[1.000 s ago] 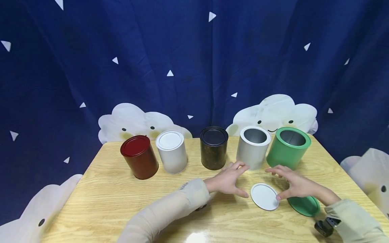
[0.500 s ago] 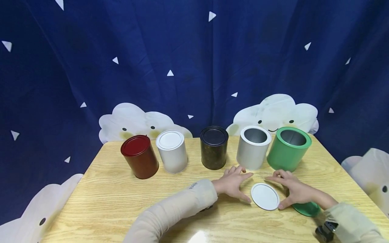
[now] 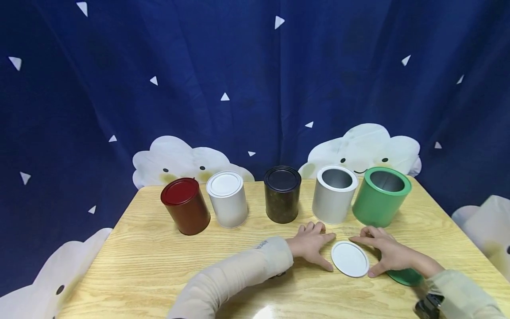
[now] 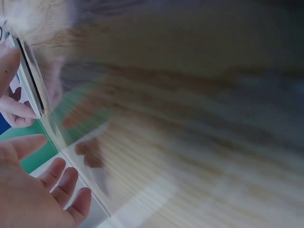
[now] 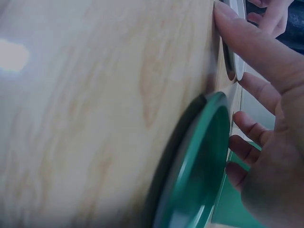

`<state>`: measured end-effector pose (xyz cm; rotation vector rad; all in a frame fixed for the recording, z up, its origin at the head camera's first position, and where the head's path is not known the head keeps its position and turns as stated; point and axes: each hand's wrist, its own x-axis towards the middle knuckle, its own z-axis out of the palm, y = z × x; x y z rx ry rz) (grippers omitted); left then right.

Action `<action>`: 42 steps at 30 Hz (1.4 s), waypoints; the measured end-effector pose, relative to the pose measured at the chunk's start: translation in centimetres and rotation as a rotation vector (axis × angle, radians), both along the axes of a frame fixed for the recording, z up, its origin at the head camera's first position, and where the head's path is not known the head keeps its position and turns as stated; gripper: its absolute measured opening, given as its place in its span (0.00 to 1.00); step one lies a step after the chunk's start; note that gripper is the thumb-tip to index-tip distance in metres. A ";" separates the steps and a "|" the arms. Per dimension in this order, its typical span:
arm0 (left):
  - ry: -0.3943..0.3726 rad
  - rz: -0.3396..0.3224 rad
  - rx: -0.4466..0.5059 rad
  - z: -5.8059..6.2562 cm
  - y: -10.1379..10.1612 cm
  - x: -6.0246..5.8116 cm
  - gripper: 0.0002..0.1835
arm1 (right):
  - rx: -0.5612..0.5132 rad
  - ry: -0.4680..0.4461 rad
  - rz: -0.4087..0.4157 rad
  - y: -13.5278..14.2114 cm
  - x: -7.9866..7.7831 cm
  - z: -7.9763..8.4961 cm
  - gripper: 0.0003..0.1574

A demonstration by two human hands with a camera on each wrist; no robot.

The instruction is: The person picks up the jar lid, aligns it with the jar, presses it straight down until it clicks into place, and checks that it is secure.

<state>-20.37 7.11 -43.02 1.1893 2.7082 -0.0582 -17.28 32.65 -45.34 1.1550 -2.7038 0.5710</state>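
A round white lid [image 3: 349, 259] lies flat on the wooden table between the two hands. My left hand [image 3: 312, 246] is at its left edge, thumb and fingers spread apart, with nothing gripped. At the opposite edge is my right hand [image 3: 388, 250], its thumb tip and index finger right at the rim, the thumb apart from the fingers. A green lid [image 3: 406, 276] is partly hidden under the right hand and forearm; in the right wrist view the green lid [image 5: 204, 166] shows its raised rim beside the palm. Behind the hands stand an open white can [image 3: 332, 199] and an open green can [image 3: 378, 201].
Farther left along the back stand a black can [image 3: 282, 199], a lidded white can [image 3: 229, 204] and a dark red can [image 3: 191, 215], all covered. The wooden table [image 3: 159, 274] ends just behind them, before a dark blue curtain [image 3: 255, 88] with clouds and white triangles.
My left hand has moved right and down to the white lid's left edge. The right hand has lowered slightly over the green lid, staying by the white lid's right edge.
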 end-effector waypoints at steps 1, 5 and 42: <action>-0.007 0.004 -0.004 0.0 0.1 0.0 0.47 | -0.001 -0.003 0.001 0.0 0.0 0.0 0.52; -0.026 0.017 -0.024 0.0 0.4 0.0 0.46 | -0.010 -0.009 0.011 -0.3 0.0 -0.1 0.52; 0.020 0.010 -0.040 0.3 1.1 0.2 0.41 | -0.039 -0.124 0.037 -0.6 -0.2 0.9 0.51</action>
